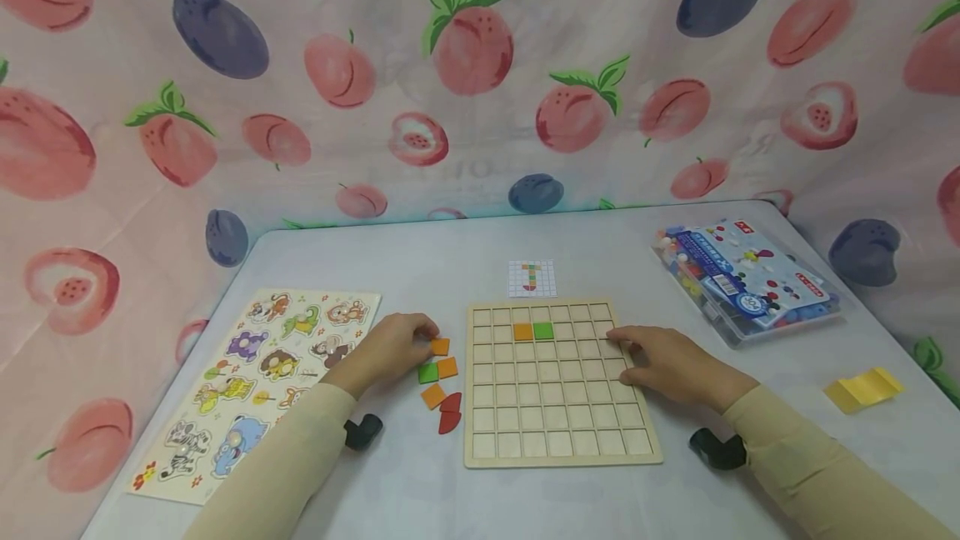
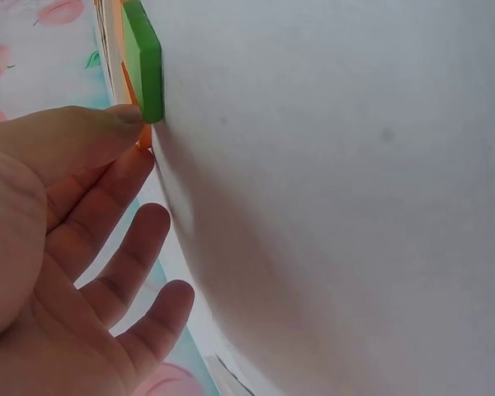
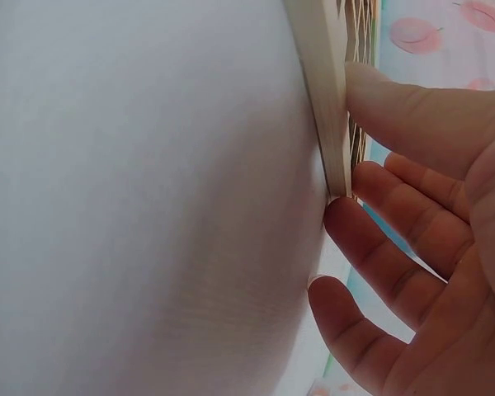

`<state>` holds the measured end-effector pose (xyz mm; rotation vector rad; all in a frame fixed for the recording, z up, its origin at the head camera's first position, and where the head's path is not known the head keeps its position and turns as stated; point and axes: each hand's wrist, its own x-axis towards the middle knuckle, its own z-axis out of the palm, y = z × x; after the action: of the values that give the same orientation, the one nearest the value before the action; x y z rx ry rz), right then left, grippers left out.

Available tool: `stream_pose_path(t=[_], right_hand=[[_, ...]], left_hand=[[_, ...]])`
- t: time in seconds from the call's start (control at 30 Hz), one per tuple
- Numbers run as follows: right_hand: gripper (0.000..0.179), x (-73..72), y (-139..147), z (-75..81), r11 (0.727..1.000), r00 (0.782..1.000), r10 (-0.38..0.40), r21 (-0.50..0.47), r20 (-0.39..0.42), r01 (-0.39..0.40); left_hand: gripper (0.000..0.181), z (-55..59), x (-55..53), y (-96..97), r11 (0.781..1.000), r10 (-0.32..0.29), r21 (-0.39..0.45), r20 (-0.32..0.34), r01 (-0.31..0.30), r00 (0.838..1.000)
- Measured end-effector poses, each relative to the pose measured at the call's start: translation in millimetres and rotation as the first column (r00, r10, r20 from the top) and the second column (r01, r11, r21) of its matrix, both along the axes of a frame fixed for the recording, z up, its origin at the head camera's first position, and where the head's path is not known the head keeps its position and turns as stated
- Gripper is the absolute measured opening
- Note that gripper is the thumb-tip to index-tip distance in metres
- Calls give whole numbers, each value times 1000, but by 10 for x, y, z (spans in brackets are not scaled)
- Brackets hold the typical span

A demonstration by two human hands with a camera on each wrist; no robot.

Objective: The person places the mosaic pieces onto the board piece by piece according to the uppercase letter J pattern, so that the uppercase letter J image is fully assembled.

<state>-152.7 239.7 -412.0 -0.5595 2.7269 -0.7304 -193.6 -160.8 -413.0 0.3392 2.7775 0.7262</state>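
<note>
My left hand (image 1: pixel 393 347) pinches an orange square tile (image 1: pixel 441 347) between thumb and index finger, left of a wooden grid board (image 1: pixel 562 455). Just below that tile lie a green tile (image 1: pixel 427 372) and two more orange tiles, with two red curved pieces (image 1: pixel 449 422) nearest me. In the left wrist view the green tile (image 2: pixel 145 66) stands in front of the orange one and partly hides it. On the board, an orange tile (image 1: pixel 522 332) and a green tile (image 1: pixel 543 331) sit side by side in an upper row. Relaxed fingers of my right hand (image 1: pixel 667 363) rest at the board's right edge.
A small pattern card (image 1: pixel 532 279) lies behind the board. To the left is an animal puzzle board (image 1: pixel 258 390), partly under my left arm. A clear plastic case (image 1: pixel 750 282) stands at the back right, and a folded yellow paper (image 1: pixel 864 391) lies at the far right.
</note>
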Motion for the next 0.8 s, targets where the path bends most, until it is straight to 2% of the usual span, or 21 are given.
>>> stream_pose_path(t=[0.27,0.8], right_hand=[[60,4,-2,-4,1000,1000,-2,0,-1,2],[60,4,8,-4,1000,1000,12,-2,-18,-12]], left_hand=[[26,-6,13,-4,1000,7,-9,9,-7,1000],[23,6,14,11,1000,-9,-8,-41,8,999]])
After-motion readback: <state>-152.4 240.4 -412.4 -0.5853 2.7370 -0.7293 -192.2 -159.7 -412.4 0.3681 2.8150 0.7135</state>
